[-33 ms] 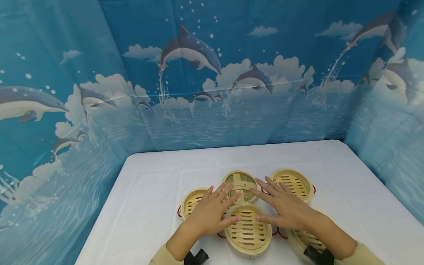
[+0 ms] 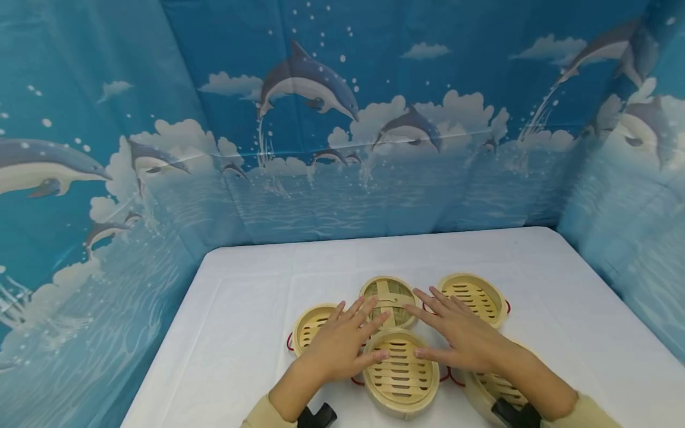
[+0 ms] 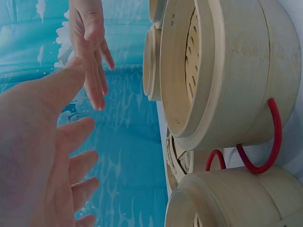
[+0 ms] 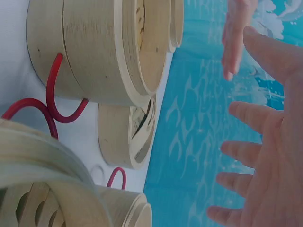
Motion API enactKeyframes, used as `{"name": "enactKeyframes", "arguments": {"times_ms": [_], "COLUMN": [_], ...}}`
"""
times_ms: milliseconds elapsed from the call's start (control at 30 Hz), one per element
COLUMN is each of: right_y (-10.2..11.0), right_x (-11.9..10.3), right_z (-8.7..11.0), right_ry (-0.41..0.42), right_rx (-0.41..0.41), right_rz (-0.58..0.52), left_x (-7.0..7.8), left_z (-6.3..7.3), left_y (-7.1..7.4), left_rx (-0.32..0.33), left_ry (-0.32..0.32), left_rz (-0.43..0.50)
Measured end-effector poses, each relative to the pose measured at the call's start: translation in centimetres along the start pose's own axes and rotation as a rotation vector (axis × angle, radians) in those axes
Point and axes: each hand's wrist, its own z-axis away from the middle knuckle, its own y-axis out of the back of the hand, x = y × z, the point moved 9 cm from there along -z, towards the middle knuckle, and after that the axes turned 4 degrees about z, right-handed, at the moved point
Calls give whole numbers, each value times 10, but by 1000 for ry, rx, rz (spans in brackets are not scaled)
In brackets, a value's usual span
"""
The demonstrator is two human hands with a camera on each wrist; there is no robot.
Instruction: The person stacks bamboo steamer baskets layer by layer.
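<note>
Evidently your fingers point(image 2: 374, 325) were straight, spread and holding nothing, your left hand point(image 2: 342, 345) and right hand point(image 2: 468, 339) hovering above a smooth, round wooden basket point(image 2: 401, 371) with a slatted floor, on the cloth-covered table point(image 2: 241, 333). Behind it sat a woven lid point(image 2: 389, 297) with crossed strips; red loops point(image 3: 278, 137) curved from the baskets' sides. Your left hand partly hid the left basket point(image 2: 310, 327), and your right forearm point(image 2: 535, 380) covered some of the near right basket point(image 2: 484, 389).

A blue, dolphin-printed hanging backdrop point(image 2: 342, 196) lines the left, far and right sides of a white cloth-covered worktop point(image 2: 241, 309).
</note>
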Motion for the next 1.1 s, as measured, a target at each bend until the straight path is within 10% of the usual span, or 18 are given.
{"name": "enactKeyframes", "arguments": {"times_ms": [467,833,1100], "right_y": [5,-10,-30], "right_x": [13,59,93], "right_z": [24,89,127], "right_ry": [-44,-335,-545], "right_rx": [41,125,57], "right_rz": [-35,-198,-238], "left_x": [-9,-51,-81], "left_z": [18,88,106], "left_y": [-2,-13,-40], "left_rx": [58,519,619], "left_ry": [76,388,594], "left_rz": [79,411,596]}}
